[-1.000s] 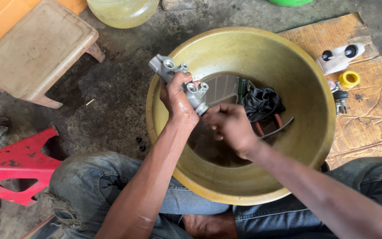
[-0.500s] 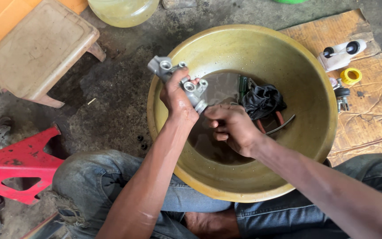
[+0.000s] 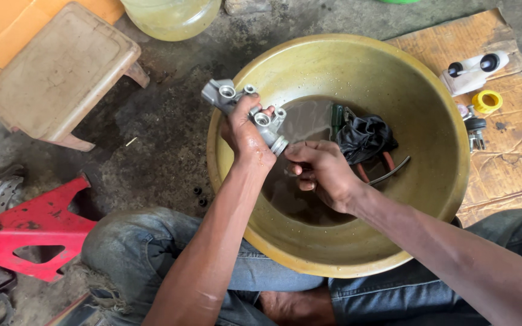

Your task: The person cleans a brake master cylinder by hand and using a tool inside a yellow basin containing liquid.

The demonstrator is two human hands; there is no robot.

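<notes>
Stool [image 3: 61, 78] and red stand [image 3: 31, 232] sit at far left on the dirty floor, untouched. Left hand [image 3: 244, 130] is wrapped tight around a grey cast metal part [image 3: 246, 108] with several round ports, holding it tilted over the left rim of the yellow basin [image 3: 345, 253]. Right hand [image 3: 321, 172] is curled closed at the part's lower end, fingertips pinched there on something too small to make out. Basin holds dark liquid [image 3: 300, 202], with a black rag [image 3: 364, 136] and a thin curved rod [image 3: 391, 172] lying in it to the right. Cardboard [image 3: 515, 157] at far right carries a white two-capped reservoir [image 3: 472, 69] and a yellow ring [image 3: 486, 101]. Judged step: cleaning or working the end bore of the part over the basin. Next move likely calls for a steady left grip while the right fingers turn or draw at that end, kept above the liquid so drips fall inside. Against the earlier frames: the part sits at much the same tilt and place; the right hand has closed nearer to its end.
</notes>
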